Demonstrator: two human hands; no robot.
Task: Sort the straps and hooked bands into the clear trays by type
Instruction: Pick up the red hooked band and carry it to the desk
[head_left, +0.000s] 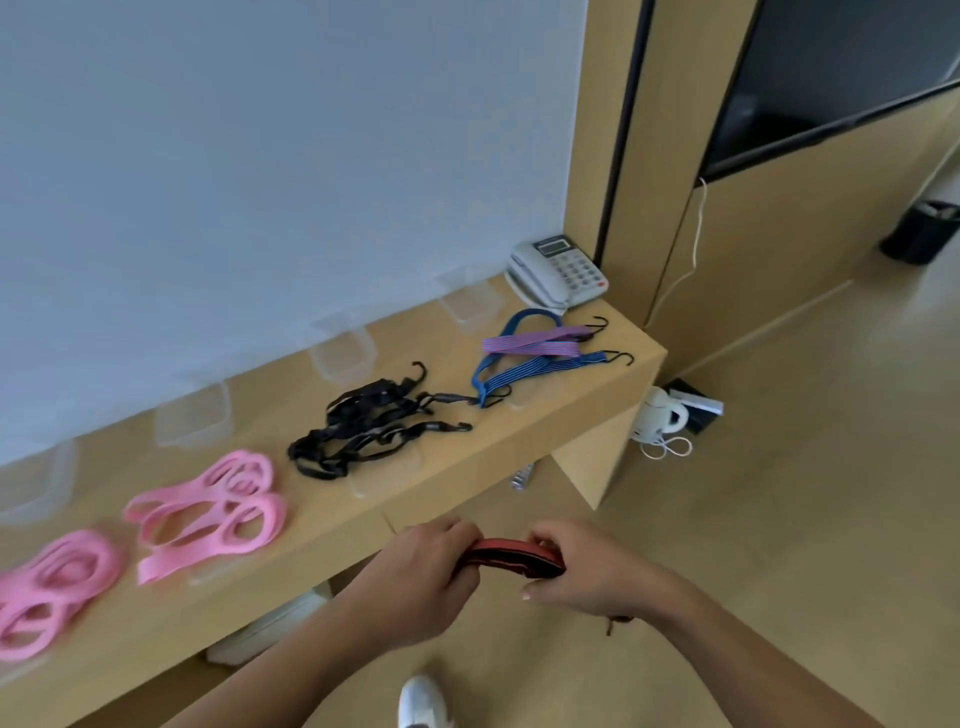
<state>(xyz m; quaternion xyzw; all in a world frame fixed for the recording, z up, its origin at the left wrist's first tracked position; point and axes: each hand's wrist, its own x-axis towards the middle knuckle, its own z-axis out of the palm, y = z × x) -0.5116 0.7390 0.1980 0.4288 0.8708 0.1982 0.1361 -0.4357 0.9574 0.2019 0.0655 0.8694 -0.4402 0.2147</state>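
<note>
A dark red flat strap (511, 552) is held off the worktop, out beyond its front edge and above the floor, stretched between both hands. The left hand (415, 577) is clenched around one end of it, and the right hand (587, 571) is curled around the other end, with the thumb underneath. On the long light wooden worktop (519, 441), four heaps are laid out along the front edge. At the far left end a blurred heap of pink looped rubber straps (49, 587) is seen, and just beside it, to the right, a second heap of pink straps (208, 514). Near the middle a tangle of black hooked bands (358, 426) is spread, and towards the right end blue and purple striped hooked bands (535, 353) are piled, with black hooks pointing to the right end. Clear plastic trays (343, 353) are lined up along the back edge against the pale wall, apart from one another. A grey desk telephone (558, 273) is set in the back right corner. On the floor past the right end a white kettle (660, 415) is placed, and a white shoe (423, 699) is visible below the hands.
</note>
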